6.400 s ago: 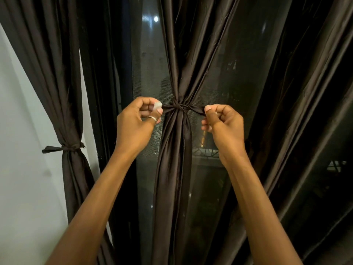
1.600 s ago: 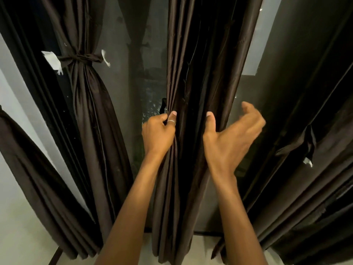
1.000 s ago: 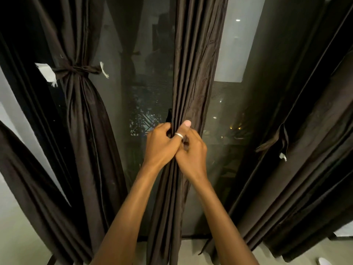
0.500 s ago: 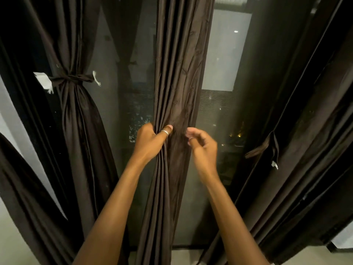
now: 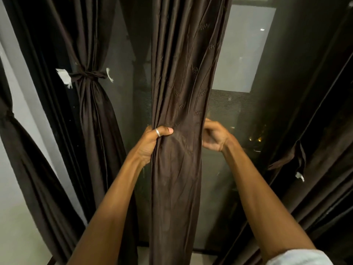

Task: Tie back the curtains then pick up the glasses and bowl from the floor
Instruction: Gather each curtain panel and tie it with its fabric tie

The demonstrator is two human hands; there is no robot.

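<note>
At the far left edge, a dark brown curtain panel [image 5: 23, 159] is hanging against a pale wall [image 5: 17, 217], pinched in at a knot partway up. Just to its right, a second curtain panel [image 5: 95, 115] is hanging gathered in front of the dark window glass [image 5: 126, 96], cinched by a tied band [image 5: 87, 75] of the same cloth, with white tags [image 5: 64, 76] sticking out on both sides of the knot. In the middle of the view, the loose centre curtain [image 5: 177, 169] is falling straight down in long pleats, not yet tied. The left hand [image 5: 150, 144] is gripping its left edge, fingers curled tight around the bunched folds and the thumb, wearing a silver ring [image 5: 157, 132], pressing across the front of the cloth. The right hand [image 5: 214, 137] is sitting at the curtain's right edge at about the same height, palm turned toward the fabric and fingers curling in behind it; the fingertips are hidden by the cloth, so whether they are actually clasping it cannot be told. Both forearms are reaching up from the bottom of the view, and a bit of pale sleeve [image 5: 298, 257] is showing at the lower right. Further right, another dark curtain [image 5: 315, 131] is draping loose, with an untied band [image 5: 294, 157] dangling from it and a small white tag [image 5: 299, 176] at its end. The glasses and bowl are not showing anywhere in this view.
</note>
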